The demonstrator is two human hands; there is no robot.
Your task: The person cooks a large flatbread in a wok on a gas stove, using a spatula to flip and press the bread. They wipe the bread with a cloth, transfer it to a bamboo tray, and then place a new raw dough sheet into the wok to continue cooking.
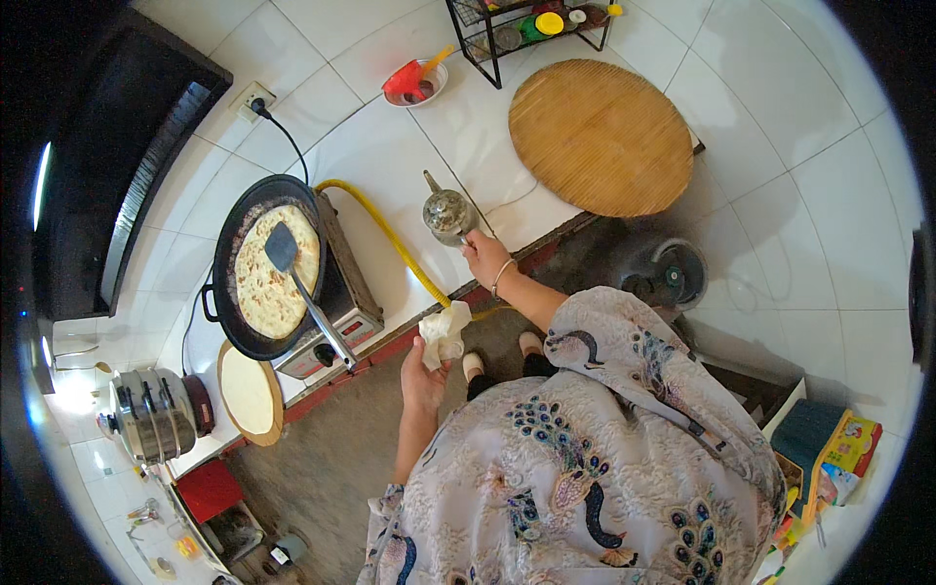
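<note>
My left hand is closed on a crumpled whitish cloth or tissue, held up in front of the counter's edge. With its fingers round the handle, my right hand grips a small metal oil pot with a thin spout, at the counter's front edge. To the left, a black frying pan sits on a gas stove. A browned flatbread lies in it. The dark blade of a spatula rests on the bread, and its handle reaches over the pan's near rim.
A yellow hose runs from the stove across the counter. Rolled dough lies on a round board at the left, beside an electric pot. Farther off are a bowl with a red scoop, a spice rack and a large wooden lid or board.
</note>
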